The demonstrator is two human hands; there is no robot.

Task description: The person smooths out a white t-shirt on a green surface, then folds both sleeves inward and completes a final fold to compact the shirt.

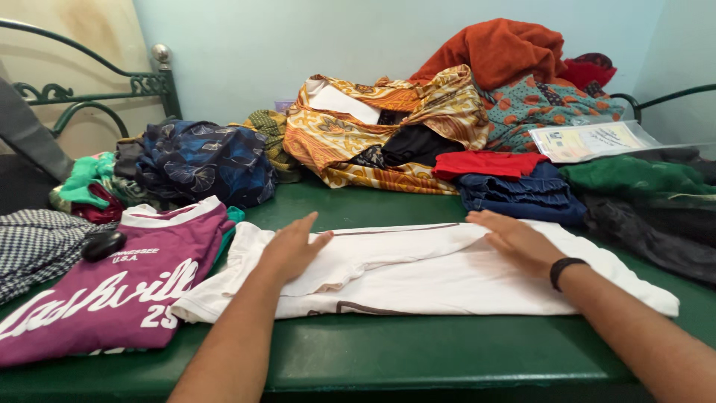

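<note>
White garment (447,280) lies flat on the green desk (418,358), long axis running left to right, just right of the maroon printed shirt (112,291). Left hand (293,248) presses its left part, right hand (517,240) its upper right; both flat, fingers extended, grasping nothing.

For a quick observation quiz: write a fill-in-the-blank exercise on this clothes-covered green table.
1. Both hands, left hand and right hand, rest flat on a folded ____ cotton garment.
2. The black band sits on the ____ wrist.
3. The maroon printed T-shirt lies to the ____ of that garment.
4. The small black oval object lies on the ____ cloth.

Missing words: white; right; left; checked
</note>
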